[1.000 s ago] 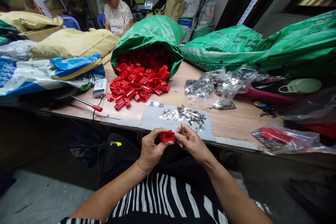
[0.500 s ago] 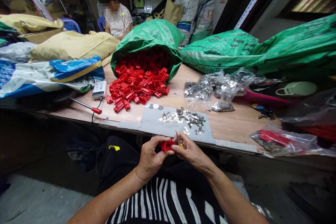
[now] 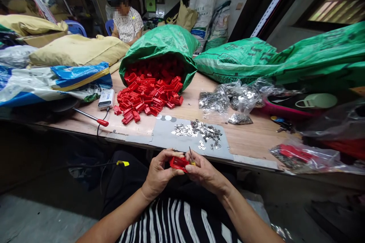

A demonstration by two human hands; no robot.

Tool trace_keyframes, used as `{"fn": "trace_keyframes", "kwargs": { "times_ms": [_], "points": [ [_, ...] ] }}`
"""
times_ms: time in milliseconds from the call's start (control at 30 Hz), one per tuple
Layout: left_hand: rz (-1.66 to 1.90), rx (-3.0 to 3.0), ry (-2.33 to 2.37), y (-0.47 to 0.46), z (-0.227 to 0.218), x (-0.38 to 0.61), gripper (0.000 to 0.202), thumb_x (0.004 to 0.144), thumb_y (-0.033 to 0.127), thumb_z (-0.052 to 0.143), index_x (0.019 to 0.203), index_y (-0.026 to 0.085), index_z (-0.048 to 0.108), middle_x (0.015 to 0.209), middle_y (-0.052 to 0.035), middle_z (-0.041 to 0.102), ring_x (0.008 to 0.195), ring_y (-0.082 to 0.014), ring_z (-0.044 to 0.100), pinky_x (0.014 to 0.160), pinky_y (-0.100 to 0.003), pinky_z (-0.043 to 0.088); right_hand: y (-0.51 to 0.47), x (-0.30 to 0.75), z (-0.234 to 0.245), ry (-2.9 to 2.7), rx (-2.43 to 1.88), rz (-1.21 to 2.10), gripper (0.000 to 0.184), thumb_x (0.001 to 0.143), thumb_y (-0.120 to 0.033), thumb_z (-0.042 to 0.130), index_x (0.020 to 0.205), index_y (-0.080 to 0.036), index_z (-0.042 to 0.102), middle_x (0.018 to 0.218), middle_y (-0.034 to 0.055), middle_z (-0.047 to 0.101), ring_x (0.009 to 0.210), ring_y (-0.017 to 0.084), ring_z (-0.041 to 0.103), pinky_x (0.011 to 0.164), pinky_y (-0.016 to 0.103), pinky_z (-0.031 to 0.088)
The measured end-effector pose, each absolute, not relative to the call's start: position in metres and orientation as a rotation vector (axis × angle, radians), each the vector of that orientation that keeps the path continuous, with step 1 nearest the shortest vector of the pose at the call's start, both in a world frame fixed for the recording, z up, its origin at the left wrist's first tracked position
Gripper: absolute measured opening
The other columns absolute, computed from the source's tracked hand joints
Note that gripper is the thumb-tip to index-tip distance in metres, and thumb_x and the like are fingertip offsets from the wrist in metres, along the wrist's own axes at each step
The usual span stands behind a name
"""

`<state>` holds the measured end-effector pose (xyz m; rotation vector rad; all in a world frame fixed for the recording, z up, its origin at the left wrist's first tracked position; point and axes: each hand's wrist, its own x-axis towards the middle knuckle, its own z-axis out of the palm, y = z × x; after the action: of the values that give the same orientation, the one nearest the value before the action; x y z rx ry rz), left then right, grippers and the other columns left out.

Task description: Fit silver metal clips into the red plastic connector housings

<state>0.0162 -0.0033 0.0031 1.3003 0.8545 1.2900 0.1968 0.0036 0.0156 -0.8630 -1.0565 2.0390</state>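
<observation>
Between thumb and fingers, my left hand grips a red plastic housing whose hollow side faces up. My right hand is closed around a thin pointed tool with a yellow handle, its metal tip pointing up and away from me. The right fingertips touch the right end of the housing. Both hands are over my lap, just in front of the table edge. Beyond them, small flat metal pieces lie scattered on a grey mat.
A green sack spills red plastic housings onto the table. Clear bags of metal parts lie right of it. A white power bank and a red-tipped lever are at left. Another person sits across the table.
The red housing has turned so its open hollow shows more, and it sits slightly left and lower. My right hand still holds the pointed tool against it.
</observation>
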Motion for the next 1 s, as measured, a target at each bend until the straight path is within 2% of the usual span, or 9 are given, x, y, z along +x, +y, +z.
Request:
{"fn": "trace_keyframes", "kwargs": {
  "times_ms": [100, 200, 300, 367, 467, 700, 1000],
  "points": [
    [1.305, 1.042, 0.829, 0.0, -0.001, 0.017, 0.034, 0.063, 0.021, 0.084, 0.092, 0.02, 0.066, 0.096, -0.0035, 0.074, 0.095, -0.0201, 0.068, 0.091, -0.033, 0.051, 0.013, 0.198, 0.017, -1.193, -0.936, 1.985, 0.037, 0.077, -0.044, 0.071, 0.09, -0.022, 0.044, 0.066, -0.008, 0.041, 0.046, 0.004, 0.027, 0.044, 0.019, 0.017],
    [1.366, 0.885, 0.889, 0.004, -0.003, 0.017, 0.036, 0.062, 0.018, 0.083, 0.093, 0.02, 0.064, 0.093, -0.0019, 0.074, 0.09, -0.0172, 0.069, 0.084, -0.028, 0.053, 0.033, 0.202, 0.024, -1.497, -1.198, 1.626, 0.03, 0.082, -0.045, 0.063, 0.097, -0.022, 0.052, 0.076, -0.0027, 0.055, 0.052, 0.008, 0.041, 0.048, 0.021, 0.031],
    [1.416, 0.852, 0.955, 0.007, -0.003, 0.015, 0.036, 0.063, 0.018, 0.082, 0.093, 0.019, 0.063, 0.093, -0.0011, 0.073, 0.088, -0.0153, 0.068, 0.085, -0.027, 0.052, 0.056, 0.203, 0.03, -1.818, -1.456, 1.003, 0.013, 0.086, -0.033, 0.058, 0.092, -0.021, 0.059, 0.088, 0.0027, 0.065, 0.075, 0.016, 0.058, 0.068, 0.028, 0.043],
    [1.425, 0.868, 0.978, 0.007, -0.002, 0.013, 0.036, 0.063, 0.018, 0.082, 0.094, 0.019, 0.064, 0.093, -0.0009, 0.073, 0.089, -0.0153, 0.068, 0.086, -0.027, 0.052, 0.068, 0.2, 0.031, -1.977, -1.528, 0.711, 0.007, 0.086, -0.023, 0.055, 0.089, -0.021, 0.06, 0.089, 0.0037, 0.066, 0.084, 0.019, 0.06, 0.076, 0.03, 0.043],
    [1.423, 0.891, 1.002, 0.006, -0.001, 0.011, 0.036, 0.062, 0.019, 0.082, 0.093, 0.019, 0.064, 0.093, -0.0013, 0.073, 0.089, -0.0163, 0.069, 0.086, -0.028, 0.053, 0.082, 0.192, 0.026, -2.131, -1.574, 0.466, 0.01, 0.085, -0.015, 0.053, 0.09, -0.02, 0.061, 0.091, 0.0045, 0.066, 0.086, 0.019, 0.06, 0.079, 0.031, 0.043],
    [1.41, 0.894, 1.036, 0.009, -0.005, 0.007, 0.035, 0.063, 0.022, 0.082, 0.093, 0.018, 0.064, 0.094, -0.0036, 0.073, 0.09, -0.0182, 0.069, 0.086, -0.03, 0.053, 0.098, 0.178, 0.016, -2.251, -1.683, 0.312, 0.006, 0.088, -0.02, 0.055, 0.088, -0.02, 0.061, 0.093, 0.0046, 0.066, 0.086, 0.019, 0.061, 0.077, 0.029, 0.043],
    [1.419, 0.915, 1.042, 0.012, -0.006, 0.006, 0.036, 0.065, 0.022, 0.081, 0.095, 0.018, 0.063, 0.096, -0.0044, 0.073, 0.091, -0.0185, 0.068, 0.088, -0.032, 0.053, 0.102, 0.185, 0.019, -2.191, -1.673, 0.422, 0.007, 0.087, -0.021, 0.051, 0.082, -0.021, 0.056, 0.082, 0.0039, 0.063, 0.076, 0.018, 0.057, 0.069, 0.028, 0.039]
  ]
}}
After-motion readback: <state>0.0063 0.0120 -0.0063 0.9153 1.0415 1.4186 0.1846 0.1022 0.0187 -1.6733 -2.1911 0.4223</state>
